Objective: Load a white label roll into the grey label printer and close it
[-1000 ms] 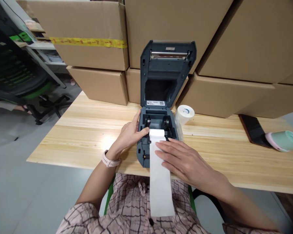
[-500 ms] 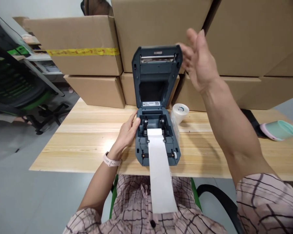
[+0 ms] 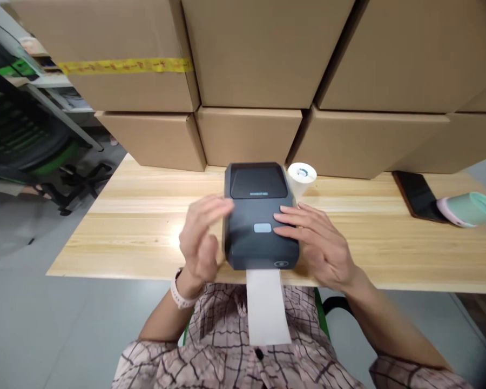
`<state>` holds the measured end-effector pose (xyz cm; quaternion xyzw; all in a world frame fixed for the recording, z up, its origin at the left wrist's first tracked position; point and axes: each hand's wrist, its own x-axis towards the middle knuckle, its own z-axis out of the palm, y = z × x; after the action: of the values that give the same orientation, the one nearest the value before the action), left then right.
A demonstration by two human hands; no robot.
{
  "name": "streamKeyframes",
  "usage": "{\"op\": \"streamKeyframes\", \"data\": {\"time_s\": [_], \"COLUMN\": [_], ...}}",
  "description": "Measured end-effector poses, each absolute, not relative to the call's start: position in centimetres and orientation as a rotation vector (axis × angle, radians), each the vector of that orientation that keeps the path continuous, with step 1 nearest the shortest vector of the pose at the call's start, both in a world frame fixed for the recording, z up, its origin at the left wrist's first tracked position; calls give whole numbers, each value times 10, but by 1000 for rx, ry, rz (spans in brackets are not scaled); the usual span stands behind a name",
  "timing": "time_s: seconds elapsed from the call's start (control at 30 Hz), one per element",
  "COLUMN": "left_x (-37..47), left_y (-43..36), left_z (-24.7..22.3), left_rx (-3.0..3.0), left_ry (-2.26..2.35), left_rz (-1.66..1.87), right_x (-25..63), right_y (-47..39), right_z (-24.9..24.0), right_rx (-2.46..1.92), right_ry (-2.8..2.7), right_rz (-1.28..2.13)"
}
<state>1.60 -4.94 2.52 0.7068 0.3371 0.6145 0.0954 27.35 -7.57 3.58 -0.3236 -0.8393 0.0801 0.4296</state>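
Observation:
A dark grey label printer [image 3: 259, 216] sits at the near edge of the wooden table [image 3: 137, 227], its lid down. A white strip of label paper [image 3: 266, 308] hangs out of its front slot over my lap. My right hand [image 3: 316, 243] rests flat with its fingertips on the right side of the lid, next to the lid's small button. My left hand [image 3: 200, 240] hovers just left of the printer, fingers spread and blurred, holding nothing. A white label roll [image 3: 302, 175] stands behind the printer's right corner.
Stacked cardboard boxes [image 3: 263, 59] line the back of the table. A dark phone [image 3: 419, 202] and a mint and pink roll-shaped device [image 3: 470, 209] lie at the right. A black and green office chair [image 3: 28, 135] stands on the floor at left.
The printer lid went from open to shut. My right hand came down from the raised lid onto it. My left hand lifted off the printer's left side.

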Motion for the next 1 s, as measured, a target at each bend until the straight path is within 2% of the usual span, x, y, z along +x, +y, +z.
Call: {"op": "streamKeyframes", "data": {"time_s": [0.1, 0.17, 0.67, 0.77, 0.87, 0.93, 1.0], "left_x": [19, 20, 30, 23, 22, 25, 32], "left_y": [-74, -79, -80, -99, -135, -157, -170], "left_z": [21, 15, 1, -8, -23, -28, -25], "left_rx": [2475, 2537, 2394, 2155, 1721, 1490, 1286], "left_ry": [908, 920, 968, 1066, 1373, 1423, 1239], "left_rz": [1444, 1338, 1526, 1648, 1888, 1525, 1045], "right_x": [268, 263, 233, 233, 231, 230, 228], "right_y": [-85, -87, -88, -89, -89, -89, -88], "right_z": [20, 13, -9, -9, -9, -9, -9], "right_rx": [-849, -870, -960, -978, -968, -936, -929], "right_ry": [-2061, -2009, -1662, -1663, -1655, -1644, -1620], "right_rz": [151, 179, 137, 128, 134, 139, 139]}}
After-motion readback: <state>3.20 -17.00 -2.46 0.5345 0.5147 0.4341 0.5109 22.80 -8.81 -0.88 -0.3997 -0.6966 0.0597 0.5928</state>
